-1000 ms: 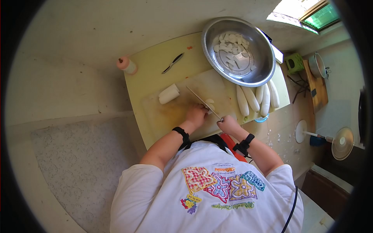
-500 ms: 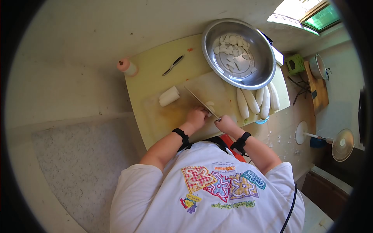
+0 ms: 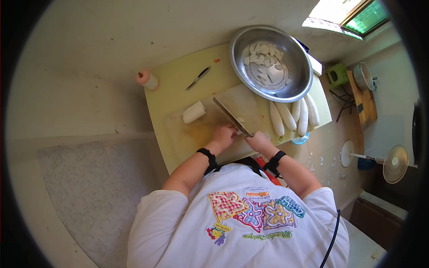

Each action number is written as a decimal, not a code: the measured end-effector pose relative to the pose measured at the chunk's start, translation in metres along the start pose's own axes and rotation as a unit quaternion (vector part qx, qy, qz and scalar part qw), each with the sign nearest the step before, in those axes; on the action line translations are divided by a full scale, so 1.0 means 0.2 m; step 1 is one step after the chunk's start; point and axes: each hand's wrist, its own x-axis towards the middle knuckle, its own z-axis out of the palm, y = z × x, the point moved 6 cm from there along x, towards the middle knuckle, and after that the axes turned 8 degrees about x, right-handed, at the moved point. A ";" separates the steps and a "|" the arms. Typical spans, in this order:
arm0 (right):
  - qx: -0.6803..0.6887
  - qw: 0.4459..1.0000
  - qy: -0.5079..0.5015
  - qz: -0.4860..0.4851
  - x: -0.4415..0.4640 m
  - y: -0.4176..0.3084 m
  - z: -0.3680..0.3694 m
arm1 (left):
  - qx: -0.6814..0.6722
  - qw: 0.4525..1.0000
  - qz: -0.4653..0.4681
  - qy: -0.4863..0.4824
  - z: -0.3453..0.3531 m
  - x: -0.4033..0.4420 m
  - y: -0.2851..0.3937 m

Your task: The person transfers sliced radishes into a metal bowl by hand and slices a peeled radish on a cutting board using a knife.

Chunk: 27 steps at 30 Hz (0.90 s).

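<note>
Pale walls flank a yellow table stretching past the fingers of the left hand and right hand. One cutting board lies beneath them, one steel basin beyond. One knife, handle clenched in the right fingers, slants ahead of the left, tip pointing away and leftward. I cannot tell what the left fingers, bent beside it, grasp. Five white vegetables lie right of both hands, one cut chunk left.
</note>
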 end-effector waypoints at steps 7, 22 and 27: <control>0.050 0.994 0.067 -0.066 -0.07 -0.04 0.00 | -0.017 1.000 -0.011 -0.007 -0.03 -0.05 -0.12; 0.062 0.994 0.063 -0.065 -0.21 -0.03 -0.12 | 0.015 0.993 -0.095 -0.064 -0.06 -0.04 -0.05; 0.042 0.995 0.059 -0.064 -0.24 -0.02 -0.08 | 0.043 0.988 -0.101 -0.105 -0.07 -0.03 -0.02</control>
